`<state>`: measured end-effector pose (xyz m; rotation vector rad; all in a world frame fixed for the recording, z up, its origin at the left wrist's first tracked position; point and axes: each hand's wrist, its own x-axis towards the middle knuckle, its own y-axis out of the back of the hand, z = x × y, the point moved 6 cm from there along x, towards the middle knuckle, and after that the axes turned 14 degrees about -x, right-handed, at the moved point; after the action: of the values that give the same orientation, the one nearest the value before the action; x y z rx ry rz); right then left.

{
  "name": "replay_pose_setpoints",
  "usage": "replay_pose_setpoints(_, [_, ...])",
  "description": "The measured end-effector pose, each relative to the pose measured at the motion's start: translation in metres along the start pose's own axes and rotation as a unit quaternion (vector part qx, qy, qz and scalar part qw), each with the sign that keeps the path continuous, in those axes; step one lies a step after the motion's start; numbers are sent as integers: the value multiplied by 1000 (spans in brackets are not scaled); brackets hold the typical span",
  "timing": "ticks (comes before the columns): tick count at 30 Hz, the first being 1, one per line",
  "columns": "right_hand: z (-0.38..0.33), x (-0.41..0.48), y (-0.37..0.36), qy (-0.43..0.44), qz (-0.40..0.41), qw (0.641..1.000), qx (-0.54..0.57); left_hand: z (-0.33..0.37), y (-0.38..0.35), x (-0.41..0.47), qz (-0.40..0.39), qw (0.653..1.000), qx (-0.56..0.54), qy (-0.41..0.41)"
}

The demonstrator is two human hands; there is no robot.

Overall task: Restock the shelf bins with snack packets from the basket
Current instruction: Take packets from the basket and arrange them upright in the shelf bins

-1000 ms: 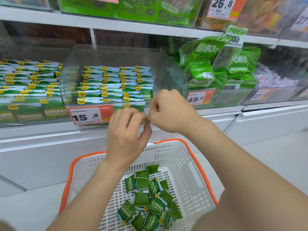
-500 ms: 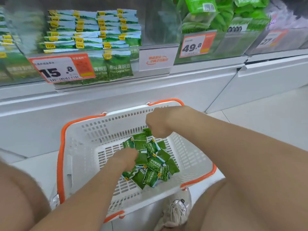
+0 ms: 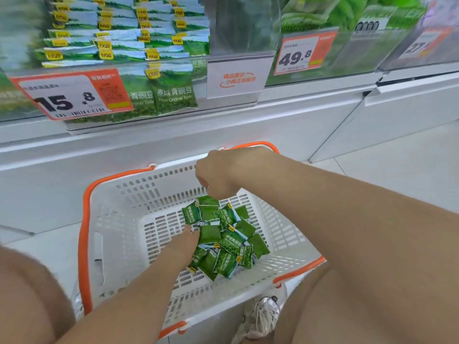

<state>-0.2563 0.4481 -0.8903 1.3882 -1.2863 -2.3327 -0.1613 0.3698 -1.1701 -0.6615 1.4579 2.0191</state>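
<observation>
Down below the shelf front (image 3: 298, 115), reaching into the white orange-rimmed basket (image 3: 119, 219) with both hands. Laying the left hand (image 3: 182, 247) on the near-left edge of the green pea packets (image 3: 231, 244), fingers (image 3: 192, 232) fairly straight, tips touching the pile, nothing visibly pinched. Hovering the right hand (image 3: 216, 177) over the far end of the pile, just above the topmost packet, fingers curled under and hidden by the knuckles; cannot tell whether gripping anything. Seeing the packets heaped loose on the basket's slotted floor, towards its middle and right side, overlapping each other. Seeing stacked pea packets (image 3: 171, 90) of the same kind in the clear bin (image 3: 149, 117) above, behind the 15.8 price tag (image 3: 72, 95). Noting a white card with orange print (image 3: 238, 78) just right of that bin, then a 49.8 tag (image 3: 303, 53) on the next bin holding larger green bags (image 3: 347, 11). Catching a pale sneaker (image 3: 263, 316) under the basket's near right corner.
</observation>
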Motion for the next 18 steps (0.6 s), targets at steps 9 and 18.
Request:
replay_pose_setpoints(9, [9,-8,9,-22,-12,999,21,4,42,-17,-26,994,-102,37])
replay_pose_setpoints(18, [43,-40,25,-94,23,995,22,45,157,-63,110,818,-563,-41])
